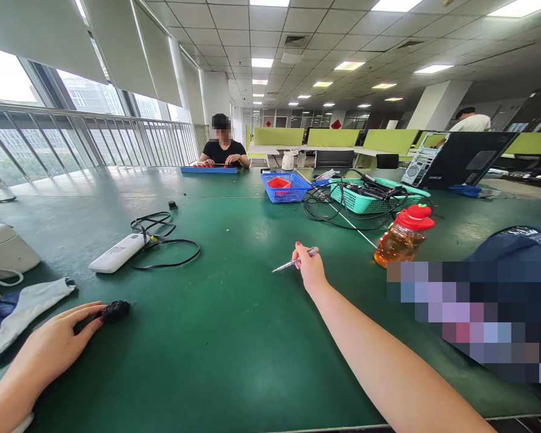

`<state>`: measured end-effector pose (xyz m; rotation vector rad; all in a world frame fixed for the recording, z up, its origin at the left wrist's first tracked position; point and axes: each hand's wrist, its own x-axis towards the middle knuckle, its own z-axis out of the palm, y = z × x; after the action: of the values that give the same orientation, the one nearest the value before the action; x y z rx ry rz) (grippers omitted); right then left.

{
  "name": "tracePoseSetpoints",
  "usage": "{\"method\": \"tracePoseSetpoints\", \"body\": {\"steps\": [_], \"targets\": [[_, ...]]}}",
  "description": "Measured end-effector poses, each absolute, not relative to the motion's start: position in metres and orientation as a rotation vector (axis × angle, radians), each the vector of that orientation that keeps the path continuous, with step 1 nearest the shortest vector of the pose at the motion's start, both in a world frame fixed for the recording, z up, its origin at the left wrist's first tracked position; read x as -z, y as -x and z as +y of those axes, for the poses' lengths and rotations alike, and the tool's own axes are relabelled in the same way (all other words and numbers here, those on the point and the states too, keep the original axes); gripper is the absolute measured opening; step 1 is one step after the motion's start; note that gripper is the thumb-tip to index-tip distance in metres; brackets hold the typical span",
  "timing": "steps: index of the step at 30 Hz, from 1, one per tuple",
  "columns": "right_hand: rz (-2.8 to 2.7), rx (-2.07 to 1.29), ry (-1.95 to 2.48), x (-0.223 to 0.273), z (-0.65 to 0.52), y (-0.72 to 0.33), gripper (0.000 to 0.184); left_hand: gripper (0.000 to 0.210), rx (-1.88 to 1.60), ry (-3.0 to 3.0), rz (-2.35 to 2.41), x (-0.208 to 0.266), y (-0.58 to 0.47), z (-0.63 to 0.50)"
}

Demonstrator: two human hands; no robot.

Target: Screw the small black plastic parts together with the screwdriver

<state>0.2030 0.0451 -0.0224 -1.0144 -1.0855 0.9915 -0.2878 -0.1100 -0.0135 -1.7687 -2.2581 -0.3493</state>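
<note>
Our right hand [311, 269] grips a thin screwdriver [293, 261] pointing leftward above the green surface [234, 337], while our left hand [61, 340] lies loosely spread, fingertips touching a small black part [115, 310].

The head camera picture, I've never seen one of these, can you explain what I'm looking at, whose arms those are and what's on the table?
There is one picture, from a camera worn on a person's head, looking forward and down, so the two bare arms are the wearer's own. The right hand holds a slim silver pen-like tool over the dark green table. The left hand touches a small black object. Also on the table: a white oblong device with a black cable, a blue plastic basket, a teal basket of cables and a red-capped bottle of amber liquid. Another person sits at the far end.
</note>
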Motion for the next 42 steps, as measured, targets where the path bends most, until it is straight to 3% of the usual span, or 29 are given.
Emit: {"method": "tracePoseSetpoints", "body": {"steps": [10,17,25,36,42], "targets": [[-1.091,-0.987,1.006,0.023,0.044,-0.202,0.049,0.051,0.624,1.761,-2.101,0.001,0.263,-0.114],[-1.098,-0.985,1.008,0.024,0.045,-0.203,0.049,0.052,0.511,2.100,-1.943,-0.001,0.247,-0.105],[-1.114,-0.969,0.996,0.026,0.046,-0.203,0.049,0.047,0.339,2.051,-2.086,-0.006,0.234,-0.107],[-1.124,-0.961,1.002,0.023,0.045,-0.202,0.050,0.058,0.246,1.990,-2.213,-0.013,0.229,-0.109],[-1.132,-0.956,0.999,0.026,0.047,-0.202,0.050,0.050,0.268,1.968,-2.228,-0.010,0.230,-0.111]]}}
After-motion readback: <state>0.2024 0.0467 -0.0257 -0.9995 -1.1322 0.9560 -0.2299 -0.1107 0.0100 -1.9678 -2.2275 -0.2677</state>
